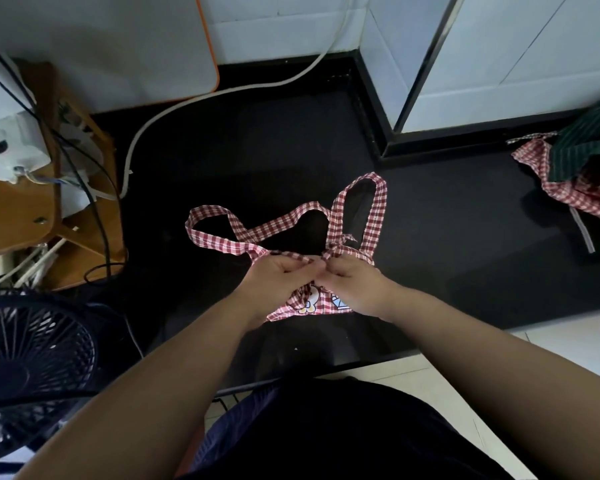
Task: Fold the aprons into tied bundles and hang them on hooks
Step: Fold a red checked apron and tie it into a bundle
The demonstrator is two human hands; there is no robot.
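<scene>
A red-and-white checked apron (309,306) lies folded small on the black counter (257,150), mostly hidden under my hands. Its checked straps (222,237) loop out to the left and far right across the counter. My left hand (278,282) pinches a strap over the bundle. Right beside it, my right hand (354,282) pinches the other strap, fingertips of both hands almost touching. No hooks are in view.
A heap of another red checked apron (565,188) and a dark green striped one (589,143) lies at the counter's right end. A white cable (187,105) runs along the back. A black fan (32,368) stands low left, a wooden stand (21,202) behind it.
</scene>
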